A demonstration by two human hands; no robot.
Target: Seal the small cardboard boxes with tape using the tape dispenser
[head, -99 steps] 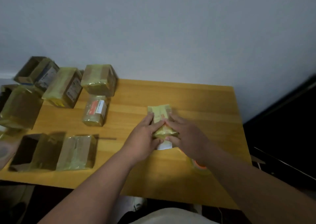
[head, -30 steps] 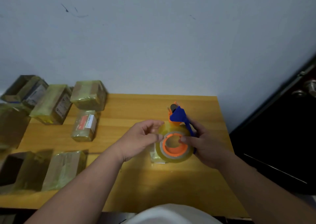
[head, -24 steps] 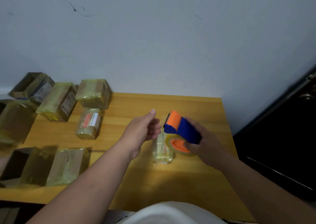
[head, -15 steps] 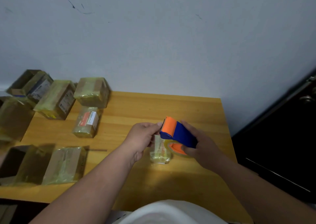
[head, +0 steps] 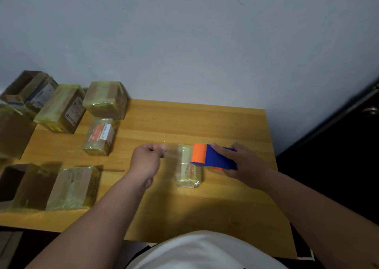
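Orange and blue tape dispenser is gripped in the right hand, right of centre, its orange end laid against the right edge of the small box. The small box lies flat on the wooden surface at mid-frame, between the two hands, already glossy with earlier wraps.

Left hand is held just left of the box, fingers curled; a faint clear strip of tape appears to be pinched at the fingertips and stretched across above the box toward the dispenser. The strip is nearly invisible, so the pinch is judged, not certain.

Change noted: half a second ago the left hand was right at the dispenser's mouth, taking the tape end. It has since been drawn leftward, well apart from the dispenser, and the dispenser has been lowered to the box's right side. A length of tape has thus been paid out, wide enough to span the box.

Judgement: the pulling step is done; laying the strip down and pressing it flat comes next, then cutting.

Sealed boxes are grouped at upper left and lower left of the frame.
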